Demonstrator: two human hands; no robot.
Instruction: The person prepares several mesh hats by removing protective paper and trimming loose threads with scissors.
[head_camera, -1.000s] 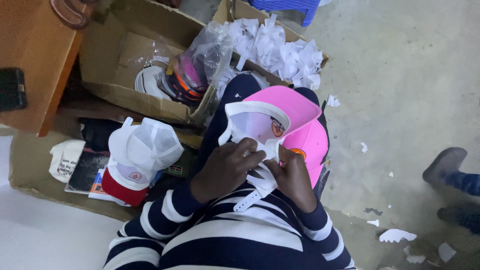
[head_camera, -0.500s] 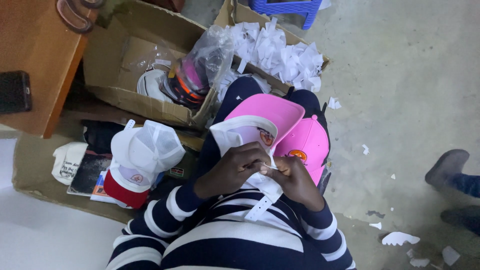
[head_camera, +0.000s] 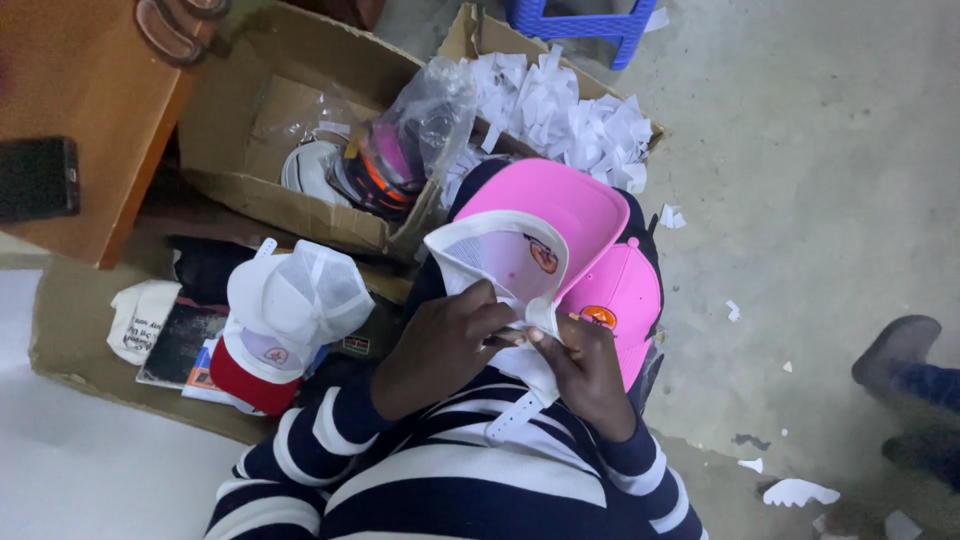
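Both hands pinch the white mesh back of a pink-brimmed cap (head_camera: 520, 250), which rises just beyond them. The left hand (head_camera: 445, 340) has a closed grip on the mesh edge; the right hand (head_camera: 585, 365) holds the white strap (head_camera: 525, 395).

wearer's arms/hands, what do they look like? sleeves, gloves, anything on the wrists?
Both arms wear long knit sleeves in wide navy and white stripes, reaching the wrists. The left hand and right hand are bare: no gloves, and no rings or watch show.
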